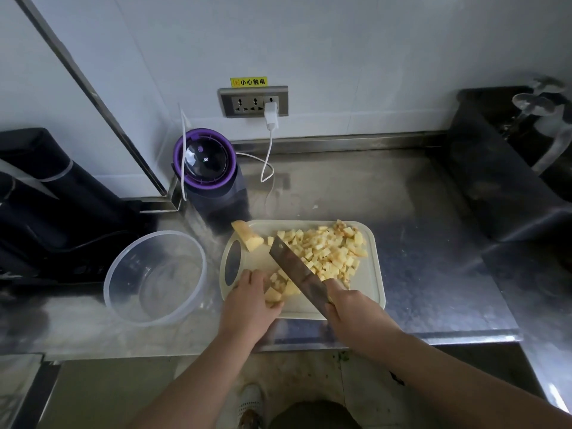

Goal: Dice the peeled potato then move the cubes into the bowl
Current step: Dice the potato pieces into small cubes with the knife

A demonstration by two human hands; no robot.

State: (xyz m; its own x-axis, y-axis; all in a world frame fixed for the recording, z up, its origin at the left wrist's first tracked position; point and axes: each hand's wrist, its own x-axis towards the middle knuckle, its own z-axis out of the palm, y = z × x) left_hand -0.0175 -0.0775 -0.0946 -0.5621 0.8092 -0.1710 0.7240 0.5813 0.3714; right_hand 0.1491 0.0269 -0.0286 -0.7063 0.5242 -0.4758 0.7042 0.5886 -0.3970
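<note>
A cream cutting board (pixel 368 283) lies on the steel counter. A heap of yellow potato cubes (pixel 331 249) covers its far right half. One uncut potato wedge (pixel 247 238) rests at the board's far left corner. My left hand (pixel 247 300) holds a cut potato piece (pixel 278 291) at the board's near edge, fingers curled on it. My right hand (pixel 349 308) grips the handle of a cleaver (pixel 294 267), whose blade slants across the board just right of that piece. A clear plastic bowl (pixel 122 292), with no cubes in it, stands left of the board.
A purple-rimmed appliance (pixel 205 164) stands behind the board, beside a white charger cable (pixel 269 150) plugged into the wall socket. Dark equipment (pixel 46 196) fills the left counter. A dark sink basin (pixel 507 168) sits at the right. The counter's front edge runs just below the board.
</note>
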